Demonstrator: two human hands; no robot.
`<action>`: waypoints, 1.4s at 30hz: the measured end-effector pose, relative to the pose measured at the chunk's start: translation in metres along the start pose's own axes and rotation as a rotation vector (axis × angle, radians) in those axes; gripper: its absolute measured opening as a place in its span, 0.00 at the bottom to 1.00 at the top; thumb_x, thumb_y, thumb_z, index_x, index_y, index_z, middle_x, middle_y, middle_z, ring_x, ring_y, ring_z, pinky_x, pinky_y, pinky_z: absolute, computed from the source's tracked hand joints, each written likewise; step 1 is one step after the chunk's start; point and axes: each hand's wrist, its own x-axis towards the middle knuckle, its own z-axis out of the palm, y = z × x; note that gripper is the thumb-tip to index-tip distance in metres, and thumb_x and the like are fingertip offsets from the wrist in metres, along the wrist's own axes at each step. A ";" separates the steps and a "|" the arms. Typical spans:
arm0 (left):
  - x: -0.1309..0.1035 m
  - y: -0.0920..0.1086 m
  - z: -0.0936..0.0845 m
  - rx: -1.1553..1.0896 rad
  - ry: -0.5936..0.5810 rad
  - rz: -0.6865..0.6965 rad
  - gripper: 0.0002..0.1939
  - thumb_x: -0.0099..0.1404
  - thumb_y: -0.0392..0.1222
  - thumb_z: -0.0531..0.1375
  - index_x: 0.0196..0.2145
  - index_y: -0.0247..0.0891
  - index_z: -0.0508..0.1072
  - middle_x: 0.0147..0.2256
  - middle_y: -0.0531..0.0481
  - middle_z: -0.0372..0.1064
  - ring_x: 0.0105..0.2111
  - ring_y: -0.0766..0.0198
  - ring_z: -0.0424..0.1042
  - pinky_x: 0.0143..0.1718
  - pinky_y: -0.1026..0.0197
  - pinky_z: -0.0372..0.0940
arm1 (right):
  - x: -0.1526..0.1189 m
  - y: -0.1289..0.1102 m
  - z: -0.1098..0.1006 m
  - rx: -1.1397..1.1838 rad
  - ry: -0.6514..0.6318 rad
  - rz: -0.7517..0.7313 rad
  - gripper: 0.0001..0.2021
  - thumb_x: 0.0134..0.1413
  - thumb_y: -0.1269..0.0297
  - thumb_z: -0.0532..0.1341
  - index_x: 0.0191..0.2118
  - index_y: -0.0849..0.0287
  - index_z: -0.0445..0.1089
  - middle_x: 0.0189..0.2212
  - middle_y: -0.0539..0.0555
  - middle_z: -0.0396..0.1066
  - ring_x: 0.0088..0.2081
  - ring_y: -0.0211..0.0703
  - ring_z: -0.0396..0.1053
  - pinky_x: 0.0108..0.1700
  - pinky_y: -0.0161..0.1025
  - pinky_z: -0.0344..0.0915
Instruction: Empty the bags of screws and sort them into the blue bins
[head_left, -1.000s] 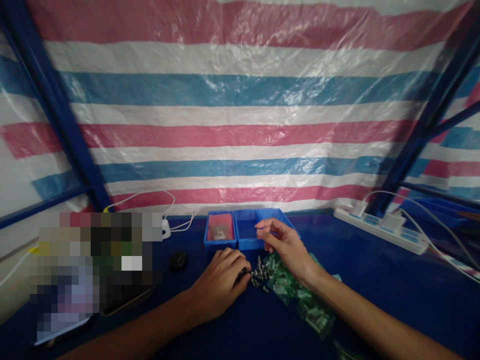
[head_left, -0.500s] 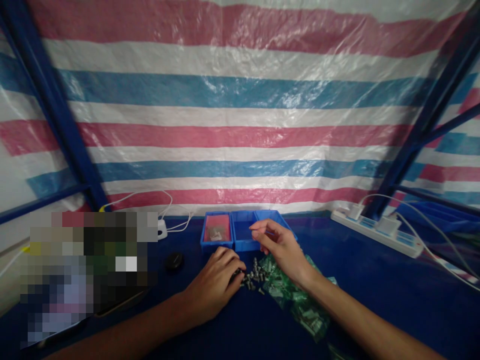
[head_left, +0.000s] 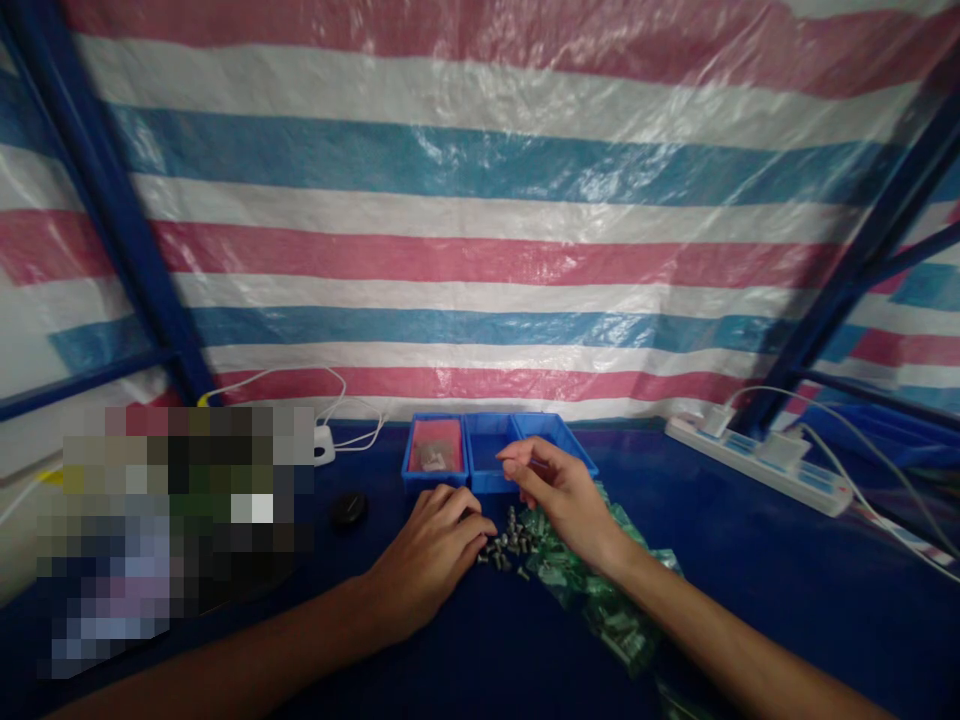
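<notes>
Looks like small makeshift workshop: striped plastic sheet [head_left: 480,260] as back wall, blue metal posts [head_left: 112,200] either side, blue tabletop [head_left: 510,660] with bins [head_left: 491,483], metal parts [head_left: 514,542], power strip [head_left: 750,462].

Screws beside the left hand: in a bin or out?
Out: the screws lie on the table, between the left hand and green plastic bags.
</notes>
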 end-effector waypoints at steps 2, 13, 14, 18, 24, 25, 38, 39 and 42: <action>-0.001 0.001 -0.001 -0.016 0.003 0.017 0.11 0.80 0.37 0.55 0.51 0.43 0.76 0.48 0.48 0.70 0.50 0.55 0.67 0.53 0.51 0.62 | 0.000 0.002 0.000 0.010 -0.004 0.006 0.13 0.61 0.51 0.69 0.42 0.56 0.76 0.30 0.49 0.69 0.25 0.36 0.61 0.27 0.37 0.59; -0.004 -0.006 0.002 -0.224 0.086 -0.022 0.14 0.79 0.34 0.56 0.57 0.47 0.71 0.50 0.53 0.70 0.48 0.62 0.69 0.51 0.63 0.62 | -0.003 0.004 -0.002 -0.060 -0.001 -0.067 0.11 0.64 0.53 0.67 0.45 0.54 0.76 0.31 0.49 0.70 0.27 0.39 0.62 0.29 0.39 0.60; -0.004 -0.006 0.002 -0.226 0.083 -0.022 0.14 0.79 0.34 0.57 0.58 0.48 0.71 0.49 0.54 0.71 0.48 0.62 0.69 0.51 0.63 0.61 | -0.003 0.004 -0.002 -0.071 0.005 -0.075 0.11 0.65 0.53 0.67 0.45 0.54 0.76 0.31 0.50 0.70 0.27 0.39 0.62 0.29 0.39 0.60; -0.004 -0.009 0.004 -0.214 0.072 0.045 0.10 0.79 0.37 0.58 0.53 0.46 0.75 0.47 0.54 0.74 0.47 0.63 0.71 0.50 0.62 0.60 | -0.004 0.007 -0.002 -0.107 0.014 -0.086 0.11 0.66 0.52 0.66 0.45 0.53 0.76 0.33 0.50 0.71 0.28 0.40 0.63 0.29 0.40 0.60; -0.002 -0.017 0.003 -0.185 0.026 0.148 0.09 0.80 0.42 0.57 0.47 0.42 0.79 0.45 0.53 0.78 0.44 0.63 0.74 0.48 0.60 0.60 | -0.003 0.012 0.000 -0.140 -0.014 -0.082 0.11 0.67 0.52 0.65 0.46 0.53 0.76 0.34 0.50 0.72 0.29 0.40 0.63 0.31 0.39 0.61; -0.001 -0.018 0.003 -0.184 0.024 0.148 0.10 0.79 0.42 0.57 0.46 0.41 0.79 0.44 0.53 0.78 0.44 0.63 0.74 0.48 0.60 0.60 | -0.003 0.012 0.001 -0.140 -0.020 -0.081 0.11 0.67 0.52 0.65 0.46 0.53 0.76 0.35 0.50 0.72 0.29 0.40 0.63 0.31 0.39 0.61; 0.005 -0.019 0.005 -0.306 0.086 -0.046 0.05 0.71 0.34 0.67 0.44 0.41 0.82 0.42 0.51 0.77 0.44 0.61 0.75 0.46 0.62 0.65 | -0.007 0.009 0.000 -0.117 -0.050 -0.084 0.10 0.68 0.54 0.64 0.46 0.54 0.76 0.33 0.50 0.71 0.29 0.40 0.63 0.32 0.39 0.61; 0.005 -0.019 0.005 -0.312 0.090 -0.050 0.06 0.71 0.34 0.67 0.44 0.41 0.82 0.42 0.51 0.77 0.44 0.60 0.75 0.47 0.62 0.65 | -0.007 0.009 0.000 -0.120 -0.052 -0.087 0.10 0.68 0.54 0.64 0.46 0.54 0.76 0.33 0.50 0.72 0.29 0.41 0.63 0.32 0.39 0.61; 0.006 -0.017 0.004 -0.326 0.091 -0.047 0.06 0.72 0.33 0.64 0.43 0.41 0.81 0.42 0.51 0.78 0.44 0.60 0.74 0.48 0.61 0.65 | -0.008 0.009 0.000 -0.128 -0.058 -0.092 0.10 0.68 0.54 0.64 0.46 0.54 0.76 0.34 0.50 0.72 0.30 0.41 0.64 0.33 0.39 0.61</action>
